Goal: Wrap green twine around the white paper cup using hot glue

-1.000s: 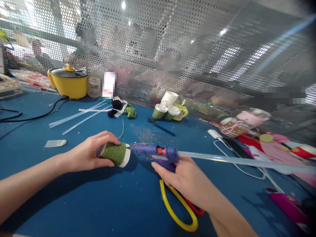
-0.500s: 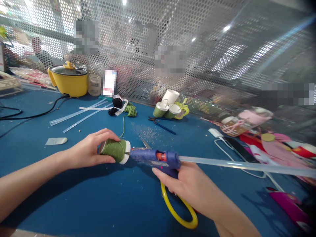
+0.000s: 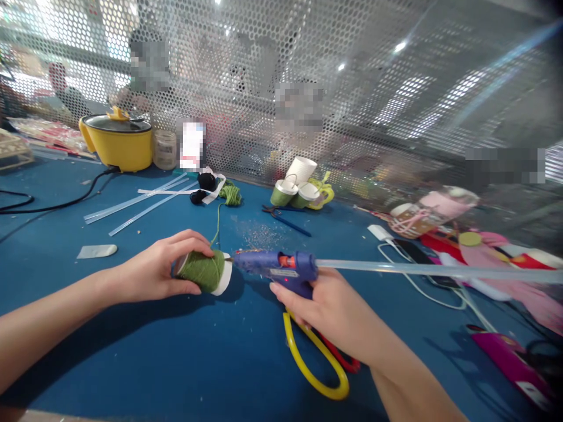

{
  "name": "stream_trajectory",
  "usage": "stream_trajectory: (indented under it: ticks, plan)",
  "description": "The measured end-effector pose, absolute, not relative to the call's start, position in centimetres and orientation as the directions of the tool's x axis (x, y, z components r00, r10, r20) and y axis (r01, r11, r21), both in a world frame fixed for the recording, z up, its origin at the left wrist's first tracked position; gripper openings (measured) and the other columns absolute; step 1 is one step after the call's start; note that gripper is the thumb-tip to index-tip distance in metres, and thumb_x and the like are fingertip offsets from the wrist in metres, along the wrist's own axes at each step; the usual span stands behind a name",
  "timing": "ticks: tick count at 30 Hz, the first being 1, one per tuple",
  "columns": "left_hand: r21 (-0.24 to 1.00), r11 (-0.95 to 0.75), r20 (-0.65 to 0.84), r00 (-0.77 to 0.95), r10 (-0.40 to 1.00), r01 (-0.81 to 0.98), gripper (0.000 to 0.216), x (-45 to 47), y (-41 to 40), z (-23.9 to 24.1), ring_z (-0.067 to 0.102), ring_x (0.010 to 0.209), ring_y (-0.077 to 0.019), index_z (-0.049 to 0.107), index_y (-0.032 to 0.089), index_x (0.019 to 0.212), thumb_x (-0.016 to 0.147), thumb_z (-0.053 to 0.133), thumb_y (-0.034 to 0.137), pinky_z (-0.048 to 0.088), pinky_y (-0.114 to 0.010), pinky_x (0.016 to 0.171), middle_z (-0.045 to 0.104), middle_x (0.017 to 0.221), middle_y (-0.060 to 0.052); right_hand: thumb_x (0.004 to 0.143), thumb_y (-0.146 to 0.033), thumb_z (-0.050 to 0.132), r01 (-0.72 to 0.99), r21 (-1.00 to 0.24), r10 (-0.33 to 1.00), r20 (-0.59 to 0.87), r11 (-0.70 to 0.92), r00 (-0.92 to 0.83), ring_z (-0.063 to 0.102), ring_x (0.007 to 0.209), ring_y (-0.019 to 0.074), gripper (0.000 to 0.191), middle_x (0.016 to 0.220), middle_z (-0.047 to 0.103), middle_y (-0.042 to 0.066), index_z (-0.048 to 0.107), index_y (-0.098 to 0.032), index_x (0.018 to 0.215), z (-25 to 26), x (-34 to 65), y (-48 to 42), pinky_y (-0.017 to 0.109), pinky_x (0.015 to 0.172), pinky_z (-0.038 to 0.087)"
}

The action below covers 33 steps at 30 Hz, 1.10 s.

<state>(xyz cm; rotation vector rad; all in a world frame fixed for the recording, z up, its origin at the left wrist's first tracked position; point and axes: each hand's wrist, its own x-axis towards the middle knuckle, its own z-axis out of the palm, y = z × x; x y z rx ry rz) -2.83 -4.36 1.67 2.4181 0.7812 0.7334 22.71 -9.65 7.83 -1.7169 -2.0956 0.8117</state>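
My left hand grips a small white paper cup wrapped in green yarn, tipped on its side with its white rim to the right. From the cup a strand runs back to a loose bundle of green yarn. My right hand is closed around a blue glue gun. Its nozzle is at the upper part of the rim; whether it touches, I cannot tell. A long clear glue stick sticks out of its back. Below my right hand lie scissors with yellow and red handles, blades hidden.
Beyond the hands are blue pliers, more yarn-wrapped cups, loose glue sticks and black balls. A yellow electric pot stands back left. A phone with cable and a magenta object are right. Perforated metal closes the back.
The glue gun has risen slightly, its nozzle shifting from the middle of the rim to its upper part. More of the red scissor handle shows. The left hand still holds the cup.
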Motion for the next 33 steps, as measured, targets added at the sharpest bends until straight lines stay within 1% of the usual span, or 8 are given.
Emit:
stream_trajectory:
  ticks: [4,9,14,19,25,33]
  plan:
    - [0.576,-0.733,0.348,0.703,0.620,0.362,0.036,-2.81,-4.34,1.67,0.051,0.105,-0.0211,0.047,0.020,0.109,0.076,0.063,0.021,0.043,-0.033,0.087,0.050,0.116,-0.010,0.079,-0.032,0.051,0.768,-0.634,0.973,-0.107,0.090,-0.203,0.045,0.037,0.0095,0.020,0.042,0.047,-0.005,0.053,-0.018,0.065,7.73,22.43,-9.35,0.021,0.042,0.039]
    - [0.567,-0.736,0.345,0.704,0.621,0.371,0.036,-2.80,-4.37,1.67,0.050,0.105,-0.0208,0.047,0.020,0.109,0.076,0.062,0.021,0.043,-0.032,0.088,0.049,0.117,-0.009,0.077,-0.033,0.052,0.760,-0.649,0.977,-0.131,0.043,-0.167,0.046,0.038,0.0100,0.019,0.042,0.049,-0.005,0.055,-0.018,0.065,7.67,22.32,-9.26,0.021,0.043,0.041]
    - [0.570,-0.739,0.350,0.708,0.614,0.359,0.036,-2.89,-4.40,1.67,0.051,0.106,-0.0219,0.047,0.020,0.110,0.077,0.062,0.021,0.044,-0.034,0.087,0.050,0.117,-0.010,0.078,-0.034,0.051,0.744,-0.666,0.969,-0.148,0.051,-0.199,0.045,0.038,0.0094,0.023,0.040,0.047,-0.005,0.052,-0.019,0.059,8.12,22.51,-9.70,0.020,0.042,0.039]
    - [0.565,-0.739,0.352,0.702,0.619,0.368,0.035,-2.91,-4.46,1.70,0.052,0.105,-0.0220,0.049,0.020,0.108,0.076,0.063,0.021,0.045,-0.033,0.087,0.050,0.117,-0.010,0.077,-0.035,0.052,0.750,-0.661,0.971,-0.177,0.006,-0.163,0.046,0.037,0.0096,0.025,0.041,0.048,-0.005,0.048,-0.020,0.058,7.99,22.43,-9.36,0.020,0.041,0.040]
    - [0.570,-0.733,0.336,0.709,0.620,0.371,0.034,-2.81,-4.38,1.65,0.051,0.105,-0.0210,0.048,0.020,0.108,0.077,0.062,0.021,0.045,-0.031,0.085,0.049,0.118,-0.010,0.076,-0.035,0.052,0.753,-0.657,0.973,-0.187,-0.019,-0.138,0.048,0.039,0.0100,0.024,0.043,0.050,-0.004,0.048,-0.019,0.058,7.65,22.31,-9.03,0.021,0.043,0.042]
    - [0.582,-0.720,0.336,0.695,0.636,0.378,0.038,-2.97,-4.13,1.66,0.052,0.102,-0.0220,0.046,0.020,0.109,0.076,0.063,0.025,0.045,-0.036,0.086,0.051,0.112,-0.010,0.078,-0.034,0.051,0.744,-0.668,0.963,-0.176,0.034,-0.202,0.044,0.039,0.0092,0.025,0.043,0.046,-0.005,0.048,-0.019,0.057,8.34,22.39,-9.96,0.021,0.042,0.039]
